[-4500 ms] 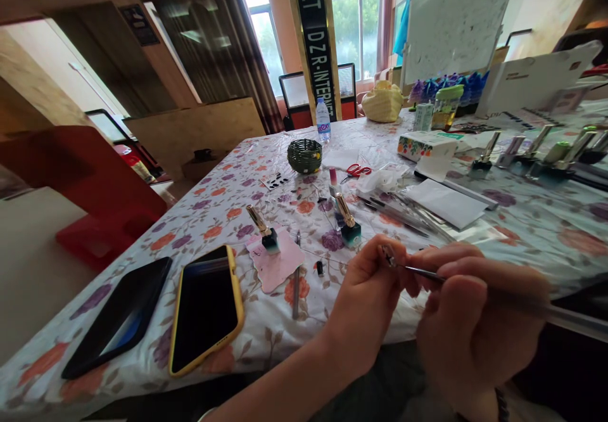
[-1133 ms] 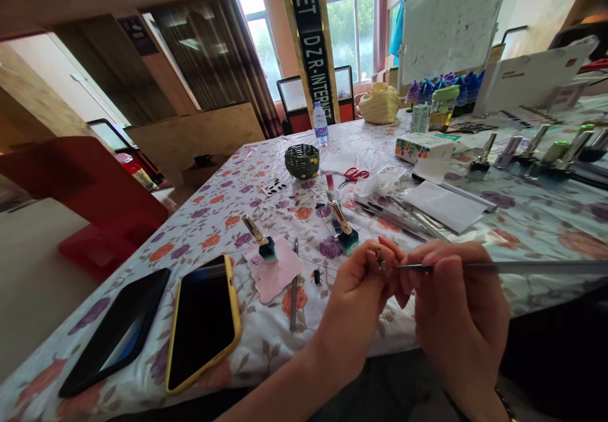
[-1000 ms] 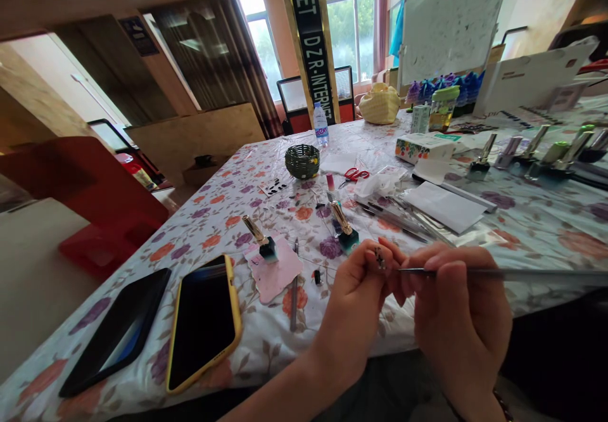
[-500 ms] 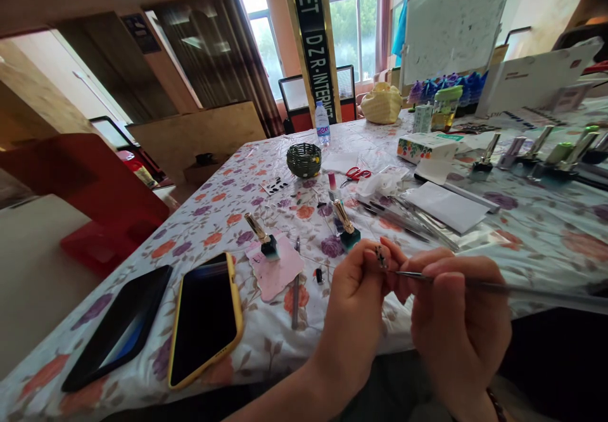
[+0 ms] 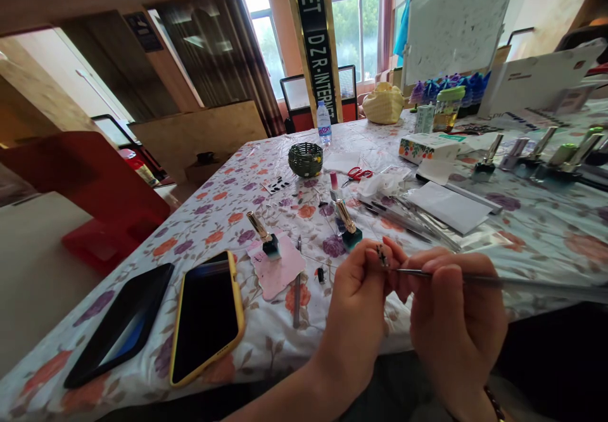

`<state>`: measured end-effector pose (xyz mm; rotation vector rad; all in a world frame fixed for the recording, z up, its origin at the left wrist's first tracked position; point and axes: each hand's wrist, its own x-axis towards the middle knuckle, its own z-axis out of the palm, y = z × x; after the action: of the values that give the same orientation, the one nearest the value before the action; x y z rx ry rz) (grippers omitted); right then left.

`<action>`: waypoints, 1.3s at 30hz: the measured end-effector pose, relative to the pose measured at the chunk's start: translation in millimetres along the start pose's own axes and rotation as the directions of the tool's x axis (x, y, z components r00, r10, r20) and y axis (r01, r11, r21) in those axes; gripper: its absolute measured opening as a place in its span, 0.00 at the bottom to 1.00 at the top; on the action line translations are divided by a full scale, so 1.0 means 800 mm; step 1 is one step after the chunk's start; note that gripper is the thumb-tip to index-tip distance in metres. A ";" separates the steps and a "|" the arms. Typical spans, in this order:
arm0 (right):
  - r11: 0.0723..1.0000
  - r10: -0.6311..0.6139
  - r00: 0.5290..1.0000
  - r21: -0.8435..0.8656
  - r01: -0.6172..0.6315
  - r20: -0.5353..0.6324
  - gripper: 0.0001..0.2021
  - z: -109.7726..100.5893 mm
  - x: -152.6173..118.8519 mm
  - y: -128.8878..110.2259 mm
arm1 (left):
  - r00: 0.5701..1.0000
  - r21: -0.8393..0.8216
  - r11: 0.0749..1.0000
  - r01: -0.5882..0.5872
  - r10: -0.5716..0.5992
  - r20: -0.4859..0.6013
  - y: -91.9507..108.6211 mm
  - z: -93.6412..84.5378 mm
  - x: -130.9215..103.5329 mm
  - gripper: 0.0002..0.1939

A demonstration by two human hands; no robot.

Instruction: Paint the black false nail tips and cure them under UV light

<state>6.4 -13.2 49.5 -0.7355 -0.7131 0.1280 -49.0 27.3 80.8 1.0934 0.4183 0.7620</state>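
Note:
My left hand [image 5: 356,301] is closed in a pinch on a small false nail [image 5: 382,256] with a dark cross-like pattern. In my right hand [image 5: 458,320] is a thin nail art brush [image 5: 498,282], held like a pen. Its fine tip points left and is at the lower edge of the nail; whether it touches cannot be made out. Just beyond my left hand stands a dark green nail polish bottle [image 5: 352,237] with a gold cap. A similar polish bottle [image 5: 270,244] stands on a pink scalloped card [image 5: 280,276], left of my hands.
Two phones, one black [image 5: 118,327] and one yellow-cased [image 5: 206,320], lie at the near left. Beyond the hands are a dark woven basket [image 5: 305,161], red scissors [image 5: 360,173], plastic packets and a white sheet [image 5: 453,206]. Several polish bottles [image 5: 485,167] stand at the right.
Both hands keep nearly the same pose at the nail. The brush handle tilts slightly differently, its far end a little higher. The view has shifted very slightly.

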 end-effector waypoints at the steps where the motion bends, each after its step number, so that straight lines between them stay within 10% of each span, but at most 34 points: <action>1: 1.000 0.001 1.000 -0.003 -0.001 -0.006 0.06 0.000 0.000 0.000 | 1.000 -0.003 1.000 -0.003 0.003 -0.001 0.000 0.000 0.000 0.12; 39: 1.000 -0.017 0.999 0.025 0.016 0.040 0.06 -0.001 0.003 0.003 | 1.000 -0.051 0.999 0.015 -0.015 0.006 -0.001 0.000 0.000 0.12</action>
<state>8.9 -11.1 48.4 -0.7046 -0.7545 0.1362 -48.7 27.6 80.1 1.0434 0.3995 0.7521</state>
